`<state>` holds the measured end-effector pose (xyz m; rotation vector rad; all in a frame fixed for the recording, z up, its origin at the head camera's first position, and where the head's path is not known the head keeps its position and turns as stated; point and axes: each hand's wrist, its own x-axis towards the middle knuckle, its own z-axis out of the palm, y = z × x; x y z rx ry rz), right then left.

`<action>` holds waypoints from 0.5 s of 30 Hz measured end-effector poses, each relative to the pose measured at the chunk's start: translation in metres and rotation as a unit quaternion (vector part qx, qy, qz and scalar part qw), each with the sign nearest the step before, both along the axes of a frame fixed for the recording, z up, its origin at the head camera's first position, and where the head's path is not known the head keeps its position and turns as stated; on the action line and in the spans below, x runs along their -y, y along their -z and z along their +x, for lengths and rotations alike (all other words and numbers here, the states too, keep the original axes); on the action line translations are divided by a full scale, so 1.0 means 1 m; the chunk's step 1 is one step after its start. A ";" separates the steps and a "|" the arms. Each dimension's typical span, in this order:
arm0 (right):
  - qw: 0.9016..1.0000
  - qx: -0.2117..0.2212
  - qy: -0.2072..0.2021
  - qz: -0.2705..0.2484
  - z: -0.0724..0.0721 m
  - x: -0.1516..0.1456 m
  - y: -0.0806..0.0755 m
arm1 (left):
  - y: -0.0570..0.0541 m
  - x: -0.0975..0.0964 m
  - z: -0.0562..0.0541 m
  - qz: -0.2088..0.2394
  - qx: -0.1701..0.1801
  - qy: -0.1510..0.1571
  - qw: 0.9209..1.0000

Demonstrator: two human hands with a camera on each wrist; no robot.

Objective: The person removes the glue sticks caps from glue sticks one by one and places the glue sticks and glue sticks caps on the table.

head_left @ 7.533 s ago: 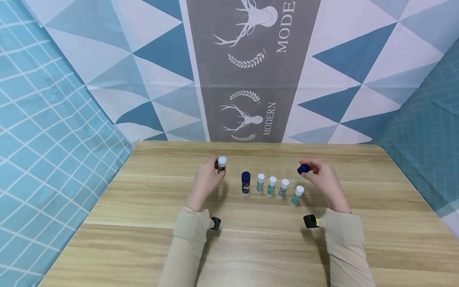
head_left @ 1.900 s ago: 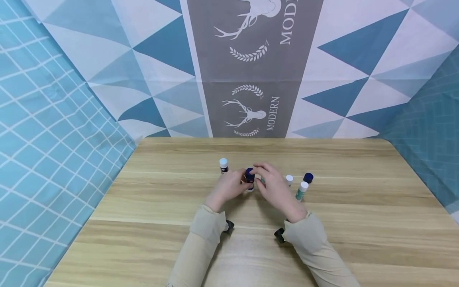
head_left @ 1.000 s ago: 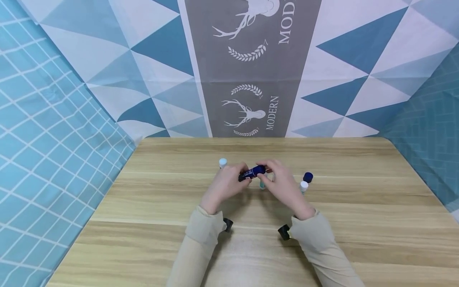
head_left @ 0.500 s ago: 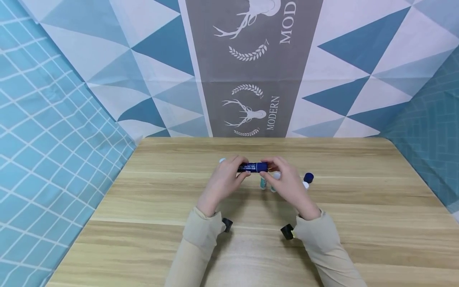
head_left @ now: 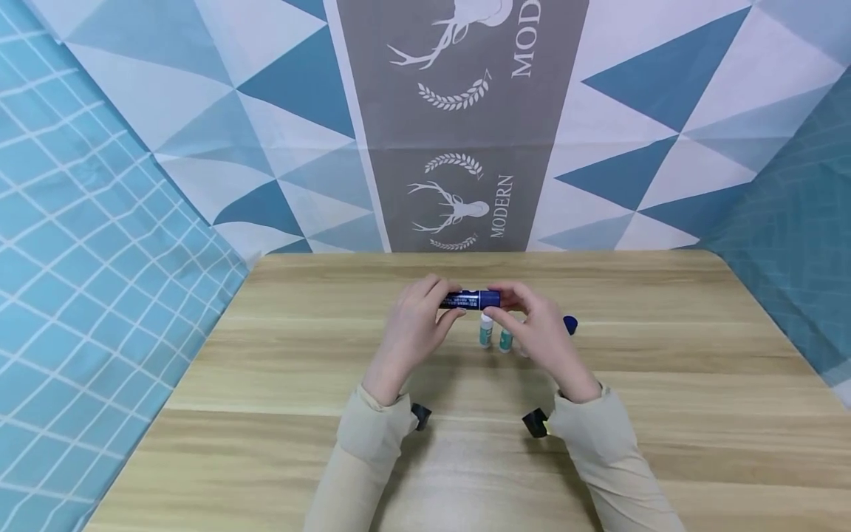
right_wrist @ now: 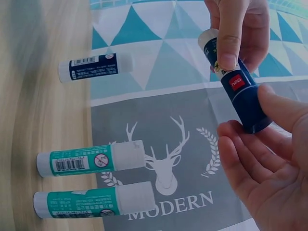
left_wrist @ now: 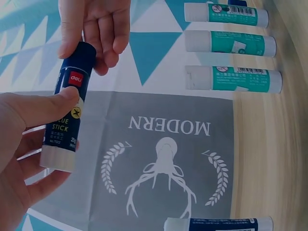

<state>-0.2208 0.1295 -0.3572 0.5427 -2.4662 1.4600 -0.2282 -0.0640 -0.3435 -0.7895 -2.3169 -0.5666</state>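
A navy glue stick (head_left: 463, 299) with a blue cap is held level above the table, its cap end to the right. My left hand (head_left: 414, 325) grips the body between thumb and fingers, near the white base seen in the left wrist view. My right hand (head_left: 541, 332) pinches the blue cap (right_wrist: 250, 108) between thumb and fingertips. The cap sits on the stick. Below the hands stand green glue sticks with white caps (head_left: 486, 332), some partly hidden by my right hand. A loose blue cap (head_left: 570, 325) lies beyond that hand.
Another navy glue stick (right_wrist: 94, 67) with a white top stands to the left, hidden behind my left hand in the head view. The wooden table (head_left: 266, 443) ends at a patterned cloth backdrop (head_left: 459, 111).
The blue-capped glue stick, earlier upright on the table, has been lifted and tipped level between both hands. Earlier, my left hand let go of the white-topped stick and my right hand put down the loose cap.
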 end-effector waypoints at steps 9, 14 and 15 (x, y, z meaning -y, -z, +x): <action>1.000 0.011 0.007 0.001 0.004 0.000 -0.001 | -0.003 0.001 0.004 0.000 -0.044 0.005 0.999; 1.000 0.011 0.011 0.005 0.005 0.000 -0.004 | -0.004 0.001 0.004 0.002 -0.056 0.009 0.998; 1.000 0.010 0.014 0.006 0.005 0.000 -0.004 | -0.004 0.001 0.004 0.002 -0.057 0.009 0.998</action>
